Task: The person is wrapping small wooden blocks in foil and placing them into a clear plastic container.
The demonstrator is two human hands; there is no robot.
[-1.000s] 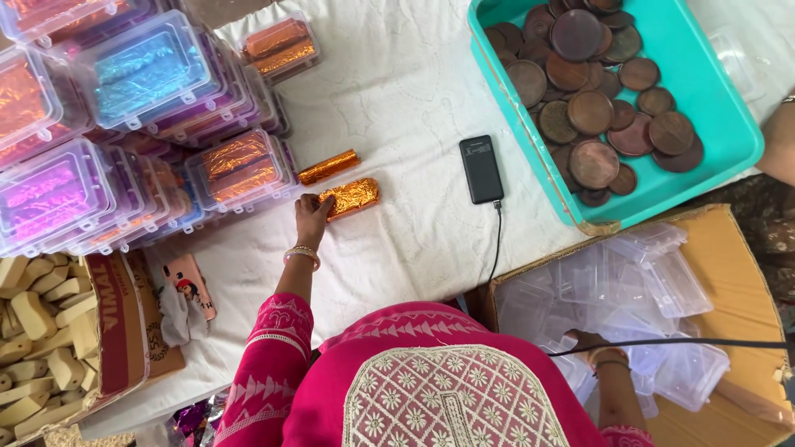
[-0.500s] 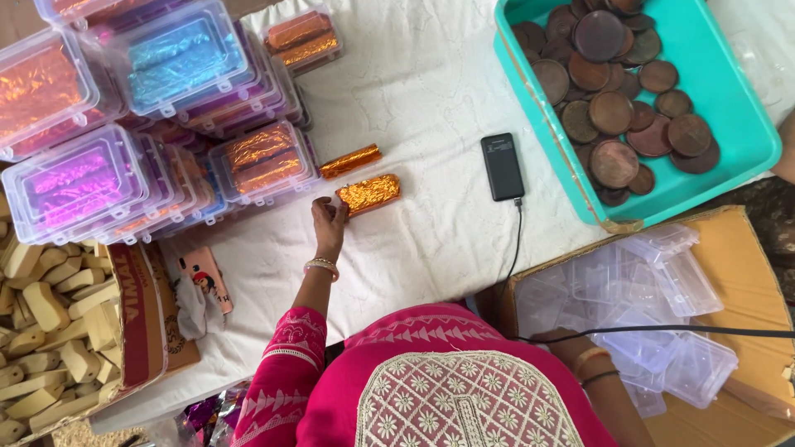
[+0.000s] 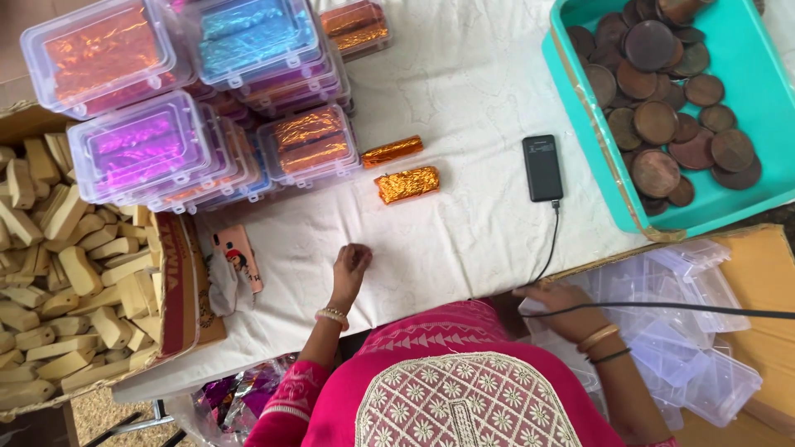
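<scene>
Pulling back: left hand [image 3: 351,266] now off orange foil roll [image 3: 407,184], loosely curled, empty, resting on white cloth [image 3: 447,240]. Roll stays beside second roll [image 3: 392,151]. Right hand [image 3: 563,308] at box of clear cases [image 3: 662,331], grip unclear. Placement looks finished.

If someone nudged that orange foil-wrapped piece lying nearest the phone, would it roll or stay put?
The orange foil-wrapped piece looks blocky rather than round, so it would probably slide, not roll. Its crinkled foil likely dents and grips the white cloth a little. It seems small and probably light.
</scene>
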